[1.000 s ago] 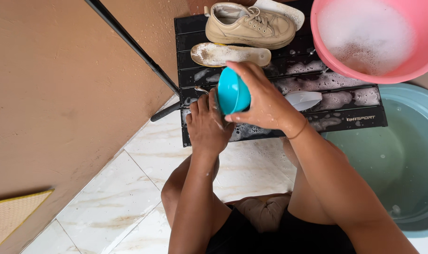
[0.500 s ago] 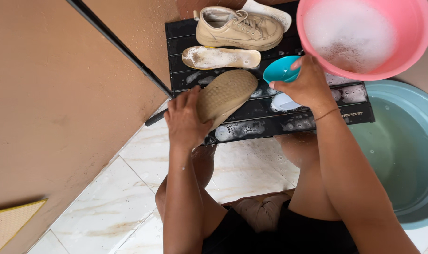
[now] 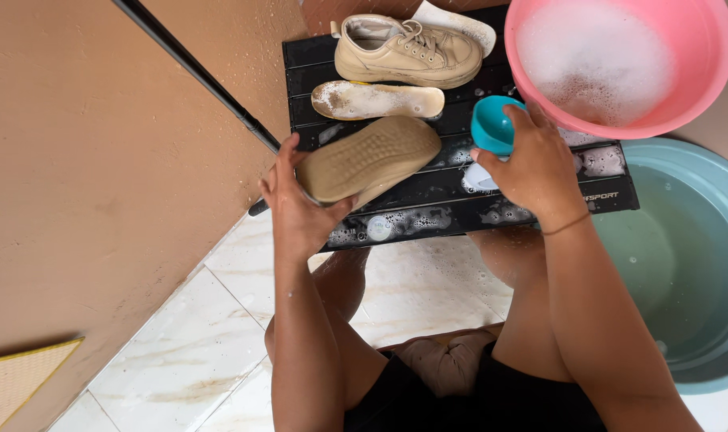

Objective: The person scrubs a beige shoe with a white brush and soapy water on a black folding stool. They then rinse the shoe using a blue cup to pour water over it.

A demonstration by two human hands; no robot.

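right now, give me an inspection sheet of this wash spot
surface: black slatted board, wet and foamy, on pale tiles
job's things: tan shoe sole-up; teal cup
clutter: second shoe upright, soapy insole, pink basin of suds, blue-green tub of water
grippers: left hand grips the tan shoe; right hand holds the cup
cables: nothing seen; a black pole leans across
surroundings: tan wall

The left hand [image 3: 300, 210] holds a beige shoe [image 3: 369, 158] sole-up over the black soapy desk [image 3: 460, 210]. The right hand [image 3: 533, 170] grips a small teal cup [image 3: 489, 124] beside the pink basin [image 3: 700, 88] of suds.
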